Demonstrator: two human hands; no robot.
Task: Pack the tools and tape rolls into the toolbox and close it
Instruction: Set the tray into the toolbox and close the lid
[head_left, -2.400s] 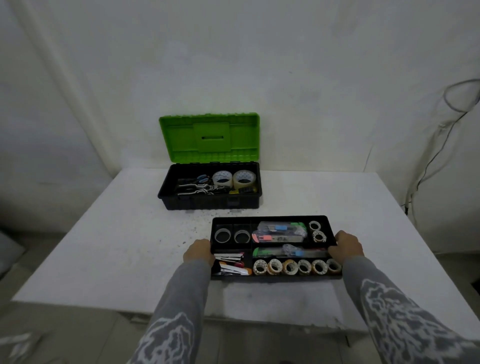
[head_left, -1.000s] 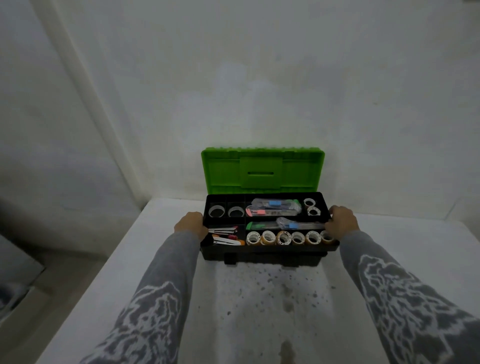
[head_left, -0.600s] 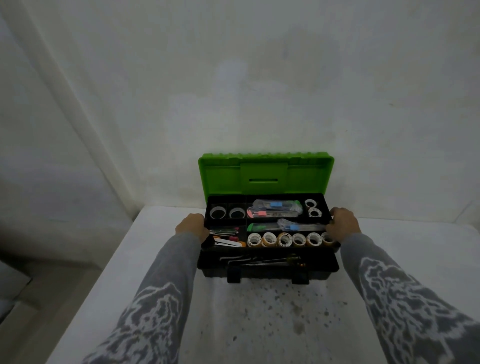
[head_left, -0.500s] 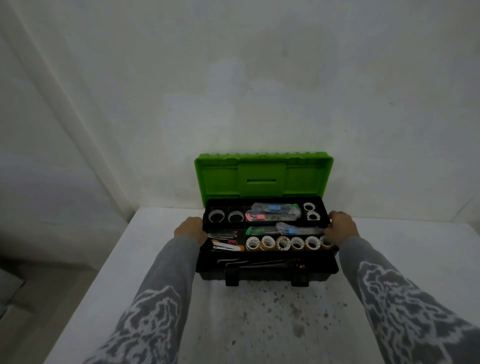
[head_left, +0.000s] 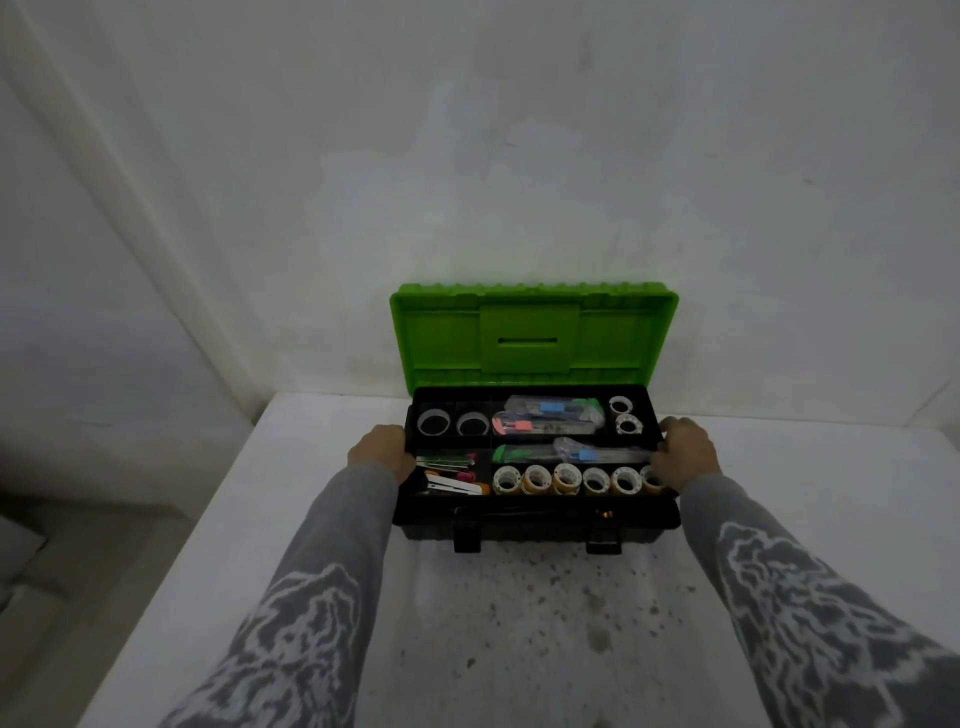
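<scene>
Nearest us on the speckled white table (head_left: 519, 634) stands the black toolbox (head_left: 535, 525). In its open mouth is the organiser tray (head_left: 647, 415), our left hand (head_left: 382, 452) curled round its left end and our right hand (head_left: 683, 454) round its right; whether it is fully seated we cannot tell. We judge the tray stiff, light plastic whose loose tape rolls (head_left: 566, 479) would slide if tipped, so the short ends suit gripping; beyond, the green lid (head_left: 530, 338) stands open.
</scene>
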